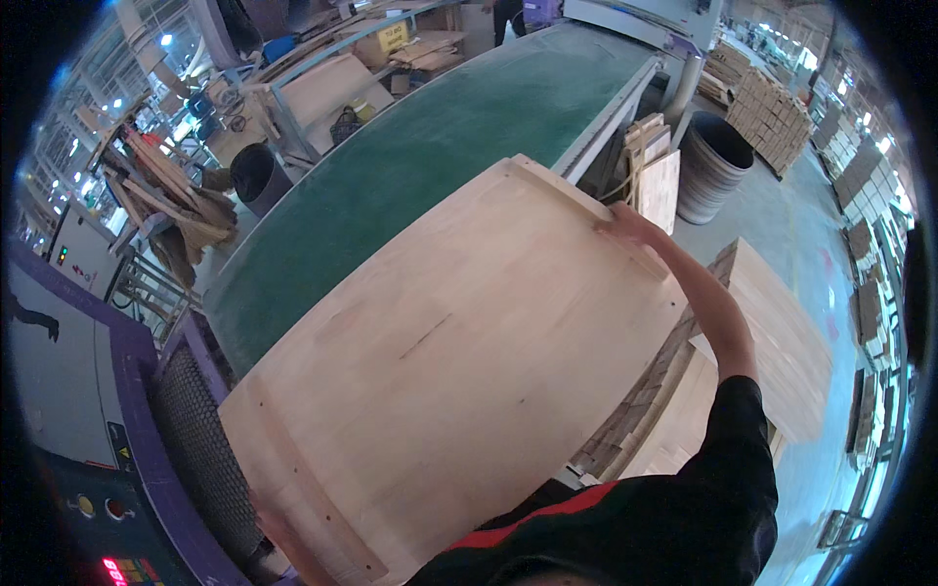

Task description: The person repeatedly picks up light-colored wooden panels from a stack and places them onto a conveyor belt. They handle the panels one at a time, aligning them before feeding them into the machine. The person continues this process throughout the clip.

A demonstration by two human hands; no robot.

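A large pale wooden panel (420,342) with a batten along each end lies slanted in front of me, its far corner over the green conveyor belt (391,186). At its far right end, my right hand (630,227) is closed over the batten edge, arm stretched out. My left hand (278,535) is at the near left edge, closed on the panel's side; its fingers are partly hidden. A short dark streak and a few small spots mark the panel's face.
A machine with a control panel (107,508) and purple frame stands at the left. Stacked boards (772,332) lie at my right. Beyond are a ridged dark bin (713,166), a wood stack (770,117) and a black bin (259,178). A white machine (640,20) stands at the belt's far end.
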